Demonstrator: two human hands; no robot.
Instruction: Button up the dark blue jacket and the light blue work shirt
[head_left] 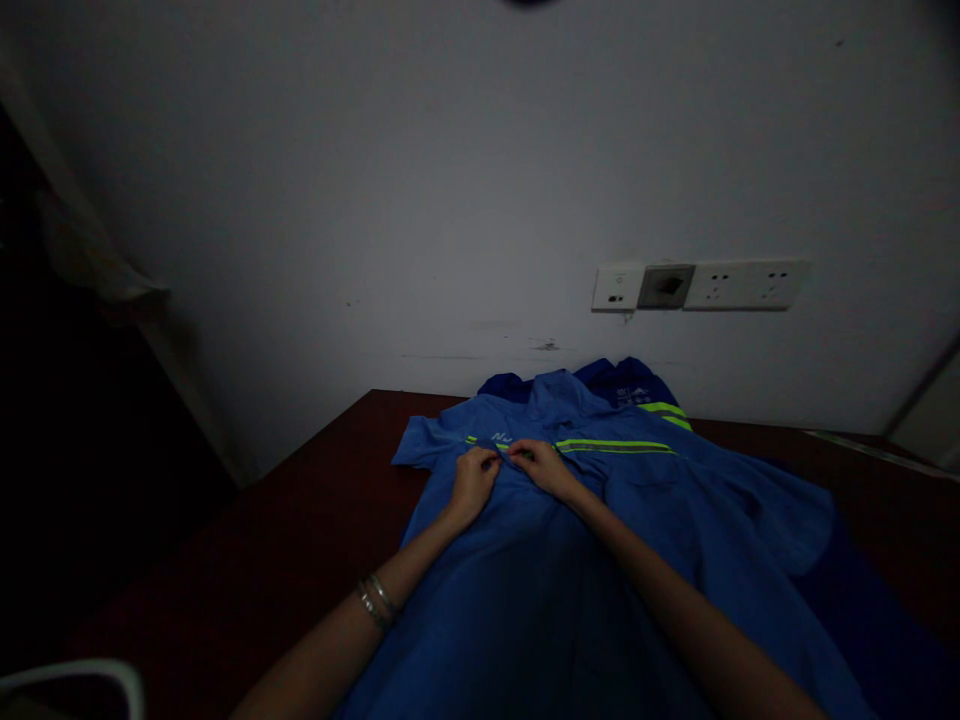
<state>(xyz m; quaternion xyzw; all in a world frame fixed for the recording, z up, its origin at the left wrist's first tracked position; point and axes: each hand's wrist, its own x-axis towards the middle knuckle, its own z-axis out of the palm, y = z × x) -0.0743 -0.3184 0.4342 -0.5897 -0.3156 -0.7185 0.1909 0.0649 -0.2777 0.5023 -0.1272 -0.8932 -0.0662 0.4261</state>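
Observation:
A light blue work shirt with a yellow-green and grey stripe across the chest lies spread out, its collar toward the wall. My left hand and my right hand are close together on its chest, just below the white lettering. Each hand pinches a bit of the shirt's cloth between thumb and fingers, and a small fold stands up between them. The exact part of the shirt in my fingertips is too dark and small to make out. Two bracelets circle my left wrist.
A dark blue garment with similar stripes lies beneath the shirt. Both rest on a dark red-brown table against a pale wall. Sockets and switches sit on the wall at right. A white curved rim shows at lower left.

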